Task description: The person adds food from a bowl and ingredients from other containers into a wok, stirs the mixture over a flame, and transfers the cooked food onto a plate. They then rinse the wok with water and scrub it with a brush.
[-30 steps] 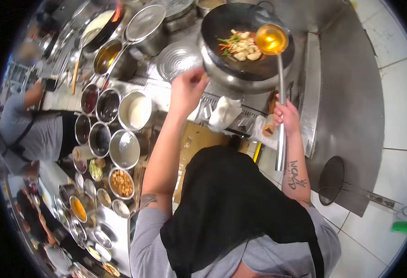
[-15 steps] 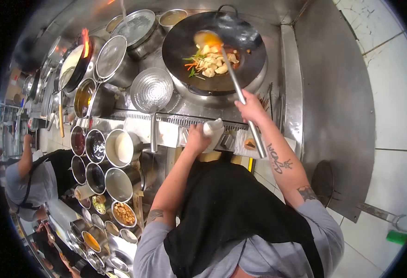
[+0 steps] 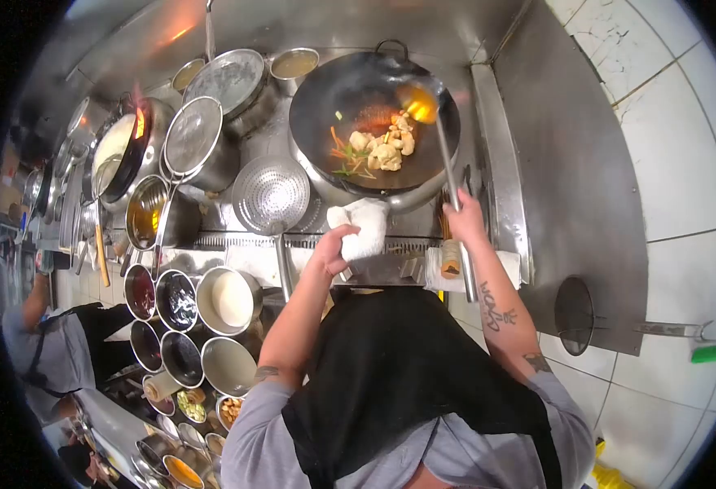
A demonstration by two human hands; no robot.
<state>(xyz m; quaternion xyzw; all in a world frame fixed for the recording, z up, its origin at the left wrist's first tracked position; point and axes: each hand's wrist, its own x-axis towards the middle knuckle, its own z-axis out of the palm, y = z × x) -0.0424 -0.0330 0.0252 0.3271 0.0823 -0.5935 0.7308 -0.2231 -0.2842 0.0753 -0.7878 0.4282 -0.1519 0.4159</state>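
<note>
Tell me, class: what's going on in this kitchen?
The person's right hand grips a long ladle, its bowl over the right side of a wok. The left hand holds a white cloth by the wok's near edge. Pale chunks and thin vegetable strips lie in the wok. A strainer rests to its left.

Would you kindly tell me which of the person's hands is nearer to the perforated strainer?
Left. The left hand holds the white cloth just right of the perforated strainer; the right hand is farther right, gripping the ladle.
</note>
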